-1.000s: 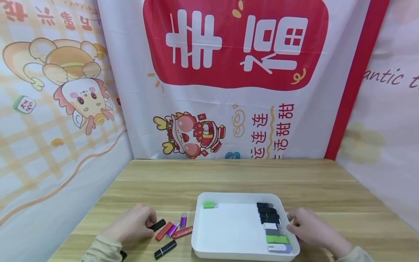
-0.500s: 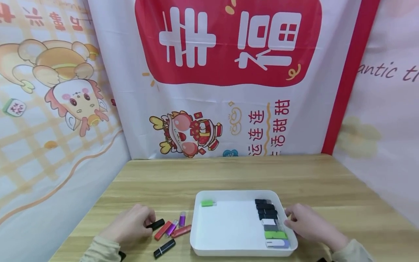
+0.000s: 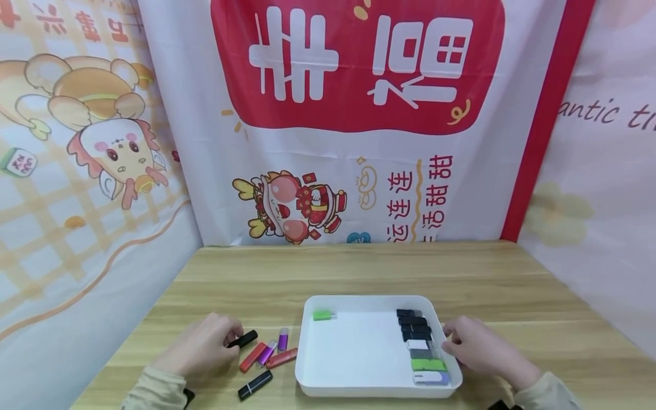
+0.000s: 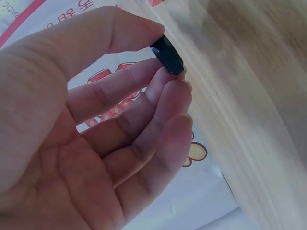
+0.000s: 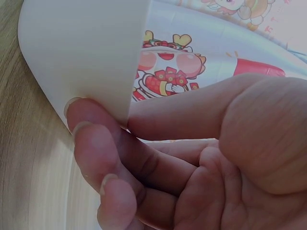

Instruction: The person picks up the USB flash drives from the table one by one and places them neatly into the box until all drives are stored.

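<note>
Black USB stick (image 3: 249, 337) is being pinched between left hand (image 3: 205, 344) thumb and curled fingertips, far end jutting toward white tray (image 3: 379, 392), whose right wall is being gripped by right hand (image 3: 476, 347).

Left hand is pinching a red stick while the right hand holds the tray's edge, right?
Not quite: the stick pinched in the left hand is black, not red, as the left wrist view shows. The right hand does hold the edge of the tray.
</note>
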Available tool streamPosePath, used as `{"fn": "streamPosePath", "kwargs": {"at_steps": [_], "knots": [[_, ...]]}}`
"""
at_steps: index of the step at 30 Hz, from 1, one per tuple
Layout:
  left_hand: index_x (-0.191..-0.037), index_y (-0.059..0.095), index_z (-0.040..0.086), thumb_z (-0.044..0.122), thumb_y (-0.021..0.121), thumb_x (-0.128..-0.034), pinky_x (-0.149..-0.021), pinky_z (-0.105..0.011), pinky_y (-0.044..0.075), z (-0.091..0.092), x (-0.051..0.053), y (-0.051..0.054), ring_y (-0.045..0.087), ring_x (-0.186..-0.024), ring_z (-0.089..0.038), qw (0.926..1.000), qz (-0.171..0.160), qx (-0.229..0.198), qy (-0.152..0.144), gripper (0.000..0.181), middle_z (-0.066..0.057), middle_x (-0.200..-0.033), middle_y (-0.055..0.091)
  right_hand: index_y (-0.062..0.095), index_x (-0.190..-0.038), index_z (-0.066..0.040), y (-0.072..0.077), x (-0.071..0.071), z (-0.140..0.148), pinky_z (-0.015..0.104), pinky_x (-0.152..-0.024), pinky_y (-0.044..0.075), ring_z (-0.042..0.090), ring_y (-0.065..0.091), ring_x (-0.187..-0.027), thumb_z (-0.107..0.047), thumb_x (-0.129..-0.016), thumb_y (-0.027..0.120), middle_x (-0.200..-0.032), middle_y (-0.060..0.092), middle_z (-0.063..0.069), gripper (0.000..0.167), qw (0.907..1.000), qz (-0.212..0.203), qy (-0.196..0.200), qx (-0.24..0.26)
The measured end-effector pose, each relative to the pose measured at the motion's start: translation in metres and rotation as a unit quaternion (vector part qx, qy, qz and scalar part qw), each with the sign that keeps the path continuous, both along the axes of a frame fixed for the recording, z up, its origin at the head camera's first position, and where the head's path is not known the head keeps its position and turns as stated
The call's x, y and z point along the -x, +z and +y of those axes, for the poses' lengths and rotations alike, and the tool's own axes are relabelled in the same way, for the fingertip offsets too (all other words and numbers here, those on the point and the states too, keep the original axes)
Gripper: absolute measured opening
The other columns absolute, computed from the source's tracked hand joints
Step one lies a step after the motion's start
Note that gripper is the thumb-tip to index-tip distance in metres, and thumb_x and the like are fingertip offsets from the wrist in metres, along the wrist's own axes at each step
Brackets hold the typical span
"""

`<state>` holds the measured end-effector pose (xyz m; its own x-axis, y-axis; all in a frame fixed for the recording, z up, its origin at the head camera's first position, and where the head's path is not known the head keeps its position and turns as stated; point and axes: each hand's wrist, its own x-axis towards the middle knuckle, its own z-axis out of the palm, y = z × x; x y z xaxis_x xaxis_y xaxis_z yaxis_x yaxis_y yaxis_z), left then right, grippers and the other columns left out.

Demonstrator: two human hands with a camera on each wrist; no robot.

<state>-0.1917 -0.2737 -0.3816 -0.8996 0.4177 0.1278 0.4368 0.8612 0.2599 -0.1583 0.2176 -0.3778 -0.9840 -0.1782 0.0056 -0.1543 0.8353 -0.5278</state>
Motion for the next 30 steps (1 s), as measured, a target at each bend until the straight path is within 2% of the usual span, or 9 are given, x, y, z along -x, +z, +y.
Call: {"fn": "streamPosePath", "kwargs": {"at_steps": [4, 8, 11, 16, 24, 30], "knots": [[-0.09, 0.072, 0.018, 0.013, 0.073, -0.0739, -0.057, -0.027, 0.044, 0.0012, 0.0007, 0.0045, 0.049, -0.06, -0.002, 0.9999, 0.013, -0.001, 0.008, 0.016, 0.016, -0.068, 0.052, 0.069, -0.104, 0.005, 0.0007, 0.0025, -0.0001, 0.028, -0.044, 0.039, 0.016, 0.048, -0.046, -0.003, -0.087, 0.069, -0.057, 0.053, 0.002, 0.019, 1.0, -0.008, -0.005, 0.004], [-0.09, 0.072, 0.018, 0.013, 0.073, -0.0745, -0.055, -0.027, 0.043, 0.0028, 0.0009, 0.0087, 0.048, -0.059, -0.003, 0.9996, 0.023, -0.003, 0.016, 0.016, 0.015, -0.068, 0.052, 0.068, -0.103, 0.007, 0.0018, 0.0027, 0.0001, 0.028, -0.045, 0.039, 0.015, 0.048, -0.046, -0.003, -0.087, 0.069, -0.056, 0.052, 0.001, 0.02, 0.9999, 0.008, 0.009, 0.004], [-0.089, 0.072, 0.019, 0.014, 0.073, -0.074, -0.054, -0.027, 0.041, 0.0034, 0.0009, 0.0095, 0.047, -0.059, -0.003, 0.9993, 0.035, 0.002, 0.014, 0.016, 0.016, -0.067, 0.05, 0.068, -0.103, 0.007, 0.0028, 0.0016, -0.0002, 0.028, -0.045, 0.039, 0.015, 0.048, -0.046, -0.003, -0.086, 0.069, -0.055, 0.052, 0.001, 0.019, 0.9998, 0.015, 0.011, 0.003], [-0.086, 0.071, 0.021, 0.016, 0.073, -0.073, -0.052, -0.026, 0.039, 0.0025, -0.0004, 0.0079, 0.045, -0.058, -0.002, 0.9989, 0.045, 0.011, 0.004, 0.014, 0.017, -0.065, 0.047, 0.069, -0.102, 0.006, 0.0027, 0.0004, -0.0014, 0.028, -0.045, 0.039, 0.015, 0.048, -0.046, -0.003, -0.086, 0.069, -0.056, 0.053, 0.001, 0.018, 1.0, 0.002, 0.003, 0.003], [-0.094, 0.073, 0.019, 0.017, 0.077, -0.0768, -0.063, -0.028, 0.047, 0.0034, 0.0018, 0.0077, 0.053, -0.072, -0.004, 0.9971, 0.06, -0.012, -0.045, 0.018, 0.015, -0.079, 0.057, 0.067, -0.103, 0.008, 0.0024, -0.0003, -0.001, 0.028, -0.046, 0.04, 0.016, 0.05, -0.048, -0.002, -0.086, 0.068, -0.057, 0.054, 0.0, 0.02, 1.0, 0.004, 0.005, 0.007], [-0.098, 0.073, 0.013, 0.014, 0.077, -0.0778, -0.067, -0.029, 0.049, 0.0042, 0.0024, 0.0067, 0.055, -0.074, -0.005, 0.9955, 0.063, -0.029, -0.066, 0.02, 0.013, -0.082, 0.06, 0.068, -0.102, 0.006, 0.0018, 0.0004, -0.0009, 0.029, -0.048, 0.041, 0.017, 0.05, -0.05, -0.003, -0.087, 0.069, -0.06, 0.054, 0.001, 0.018, 1.0, -0.007, -0.001, 0.0]]}}
